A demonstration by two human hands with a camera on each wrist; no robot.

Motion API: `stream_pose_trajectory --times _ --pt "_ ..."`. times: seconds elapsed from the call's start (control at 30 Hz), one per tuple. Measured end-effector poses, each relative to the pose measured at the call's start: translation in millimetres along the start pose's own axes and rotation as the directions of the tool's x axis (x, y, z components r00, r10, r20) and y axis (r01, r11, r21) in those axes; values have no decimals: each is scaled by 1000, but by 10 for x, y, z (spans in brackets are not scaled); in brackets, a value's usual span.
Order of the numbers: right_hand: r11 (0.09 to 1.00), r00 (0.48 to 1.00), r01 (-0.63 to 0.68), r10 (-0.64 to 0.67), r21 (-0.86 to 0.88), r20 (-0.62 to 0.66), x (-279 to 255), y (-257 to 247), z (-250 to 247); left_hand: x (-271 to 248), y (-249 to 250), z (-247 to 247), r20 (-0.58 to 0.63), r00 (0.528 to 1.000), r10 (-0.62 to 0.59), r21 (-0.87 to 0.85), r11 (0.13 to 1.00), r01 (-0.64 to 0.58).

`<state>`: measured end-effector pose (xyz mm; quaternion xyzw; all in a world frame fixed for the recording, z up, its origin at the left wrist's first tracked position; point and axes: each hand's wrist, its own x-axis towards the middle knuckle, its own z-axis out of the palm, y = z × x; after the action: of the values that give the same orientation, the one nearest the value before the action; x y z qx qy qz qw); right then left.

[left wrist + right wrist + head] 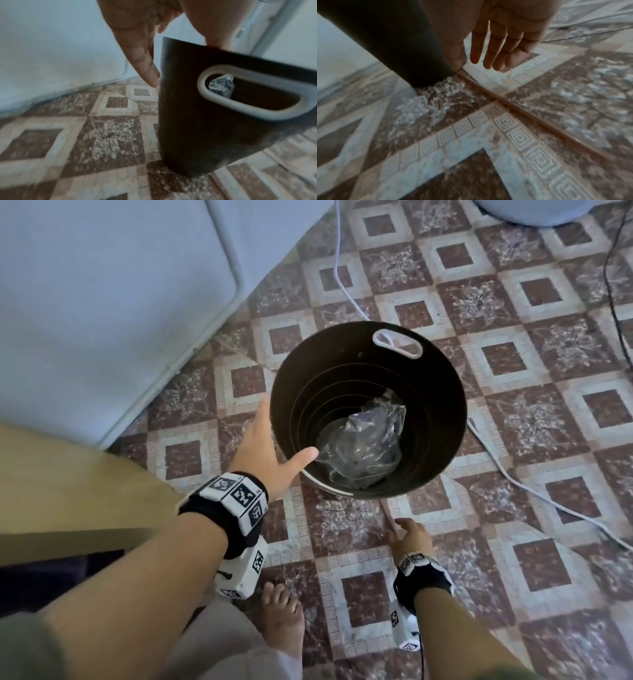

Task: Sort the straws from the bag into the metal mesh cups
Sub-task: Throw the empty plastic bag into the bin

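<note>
A dark round bin (431, 378) stands on the patterned floor with a crumpled clear plastic bag (366, 446) at its bottom. My left hand (267, 446) is spread over the bin's near-left rim, thumb out over the opening and fingers outside. In the left wrist view the fingers (147, 70) point straight down beside the bin's wall (188, 128), and the bag (221, 86) shows through the white-rimmed handle hole (202, 83). My right hand (409, 534) hangs low by the bin's base (402, 47), fingers (494, 54) straight and holding nothing.
A white cable (534, 491) runs across the floor behind and right of the bin, and a black cable (613, 302) lies far right. A white appliance (102, 302) fills the upper left, above a wooden surface (68, 474). My bare foot (281, 618) is below.
</note>
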<state>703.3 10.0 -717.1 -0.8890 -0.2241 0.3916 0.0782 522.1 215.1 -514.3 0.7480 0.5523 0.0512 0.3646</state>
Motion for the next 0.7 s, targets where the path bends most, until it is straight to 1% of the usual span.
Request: stream_pose_trajectory --times 0.1,0.17,0.23,0.3,0.47,0.53,0.6,0.63,0.7 --pt "997 999 -40 42 -71 27 123 69 152 55 -8 -5 82 996 42 51 998 -46" --pt "991 997 -54 61 -123 53 241 134 267 87 -5 20 108 993 49 68 996 -57" --pt "987 995 -69 79 -147 58 296 169 317 106 -17 55 104 993 48 62 997 -55" --pt "988 990 -117 124 -105 61 321 193 352 105 -24 83 92 994 56 40 997 -60" --pt "990 985 -138 141 -34 99 331 231 352 64 2 129 63 996 56 23 998 -58" --pt "983 978 -165 173 -76 114 236 225 277 52 -13 149 46 998 53 4 999 -53" --pt "980 975 -136 158 -147 154 156 262 254 35 -17 154 39 998 40 -6 999 -40" --pt "980 972 -118 147 -160 184 137 273 256 29 -16 160 38 999 36 -7 999 -36" --pt "980 963 -125 158 -156 218 181 275 293 22 -7 167 41 999 30 -1 1000 -30"
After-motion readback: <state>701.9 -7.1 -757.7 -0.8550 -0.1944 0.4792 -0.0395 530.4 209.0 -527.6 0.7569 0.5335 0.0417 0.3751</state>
